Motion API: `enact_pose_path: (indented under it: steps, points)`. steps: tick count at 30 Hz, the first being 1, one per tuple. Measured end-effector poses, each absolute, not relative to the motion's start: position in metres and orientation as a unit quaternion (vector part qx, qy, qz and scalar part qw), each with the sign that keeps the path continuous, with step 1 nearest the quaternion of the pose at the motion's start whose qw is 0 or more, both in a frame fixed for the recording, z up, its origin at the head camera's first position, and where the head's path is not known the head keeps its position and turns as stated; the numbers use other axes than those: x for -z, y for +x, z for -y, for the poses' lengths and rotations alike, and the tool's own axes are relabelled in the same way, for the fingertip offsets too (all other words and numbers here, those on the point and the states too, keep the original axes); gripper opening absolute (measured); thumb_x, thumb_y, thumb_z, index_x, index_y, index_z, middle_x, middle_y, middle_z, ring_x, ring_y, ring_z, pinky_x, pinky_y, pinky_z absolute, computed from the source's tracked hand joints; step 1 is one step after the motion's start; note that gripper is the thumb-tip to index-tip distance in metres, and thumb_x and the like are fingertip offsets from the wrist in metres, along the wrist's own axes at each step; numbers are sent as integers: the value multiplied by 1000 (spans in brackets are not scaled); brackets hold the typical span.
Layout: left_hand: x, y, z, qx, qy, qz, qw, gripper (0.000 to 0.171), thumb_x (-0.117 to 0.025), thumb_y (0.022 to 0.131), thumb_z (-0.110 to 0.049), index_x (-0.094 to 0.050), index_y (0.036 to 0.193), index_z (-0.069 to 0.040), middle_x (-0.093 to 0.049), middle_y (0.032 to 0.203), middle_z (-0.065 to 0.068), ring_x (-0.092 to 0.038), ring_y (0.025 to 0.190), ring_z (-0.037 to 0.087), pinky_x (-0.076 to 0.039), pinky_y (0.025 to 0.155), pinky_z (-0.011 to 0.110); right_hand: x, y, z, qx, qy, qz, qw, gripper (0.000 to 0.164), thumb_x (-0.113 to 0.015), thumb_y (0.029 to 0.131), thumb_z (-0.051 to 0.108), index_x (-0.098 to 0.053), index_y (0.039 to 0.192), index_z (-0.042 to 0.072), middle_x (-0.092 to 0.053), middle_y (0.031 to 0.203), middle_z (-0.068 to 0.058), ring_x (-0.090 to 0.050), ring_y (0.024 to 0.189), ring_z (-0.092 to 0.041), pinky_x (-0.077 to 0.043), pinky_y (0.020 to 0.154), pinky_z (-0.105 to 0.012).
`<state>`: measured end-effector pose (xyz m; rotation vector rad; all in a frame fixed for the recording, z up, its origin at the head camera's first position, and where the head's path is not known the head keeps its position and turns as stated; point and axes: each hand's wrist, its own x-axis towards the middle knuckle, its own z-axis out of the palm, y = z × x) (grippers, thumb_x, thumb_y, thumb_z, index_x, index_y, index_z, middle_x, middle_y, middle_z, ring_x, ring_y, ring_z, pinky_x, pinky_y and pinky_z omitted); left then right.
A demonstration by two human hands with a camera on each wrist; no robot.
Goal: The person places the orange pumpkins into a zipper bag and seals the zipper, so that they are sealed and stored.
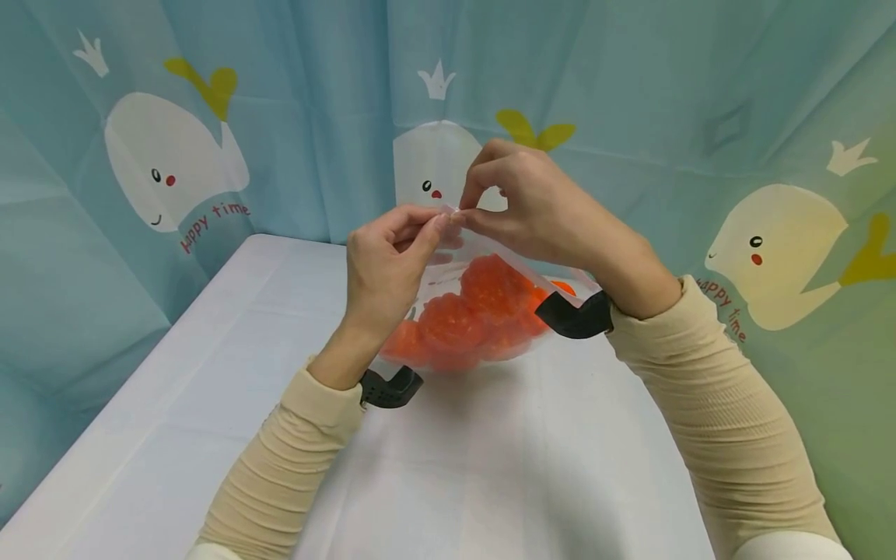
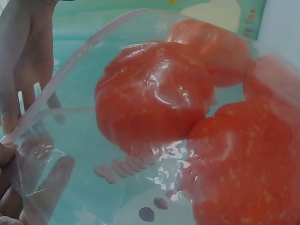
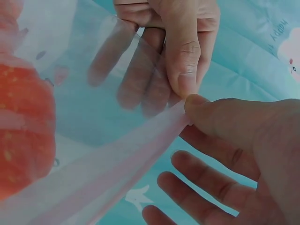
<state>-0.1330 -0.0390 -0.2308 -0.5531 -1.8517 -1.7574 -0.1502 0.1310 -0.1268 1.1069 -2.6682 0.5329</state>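
A clear plastic bag (image 3: 117, 173) with a pale pink strip along its top edge hangs tilted between the hands. Inside it lie several red-orange, lobed tomatoes (image 1: 451, 323), large and shiny in the left wrist view (image 2: 152, 98). My left hand (image 1: 388, 264) pinches a corner of that strip between thumb and forefinger, its other fingers behind the film. Right beside it, my right hand (image 1: 532, 202) pinches the same edge, fingertips meeting the left ones. In the right wrist view, the remaining fingers of the right hand (image 3: 234, 140) hang loosely below the strip.
A table with a white cover (image 1: 490, 467) lies beneath the bag. Behind it hangs a blue-green curtain (image 1: 301, 140) printed with white whales. Black wrist straps (image 1: 392, 387) sit on both wrists, the right one close to the bag's edge.
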Motion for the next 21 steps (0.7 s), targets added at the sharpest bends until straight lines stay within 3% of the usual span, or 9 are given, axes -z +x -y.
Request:
enact_pose_path:
  steps: [13, 21]
  points:
    - [233, -134, 51, 662, -198, 671, 270, 17, -69, 93, -15, -73, 103, -2, -76, 94, 12, -75, 83, 15, -60, 80, 30, 141, -151, -139, -178, 389, 897, 114, 9, -71, 91, 14, -73, 91, 6, -61, 98, -9, -58, 91, -21, -48, 79, -33]
    - [236, -133, 61, 641, -173, 691, 287, 20, -70, 93, -19, -74, 104, -3, -76, 95, 12, -74, 85, 17, -60, 80, 27, 155, -153, -143, -140, 398, 891, 169, 7, -71, 91, 13, -71, 89, 6, -55, 91, -10, -49, 88, -27, -40, 77, -36]
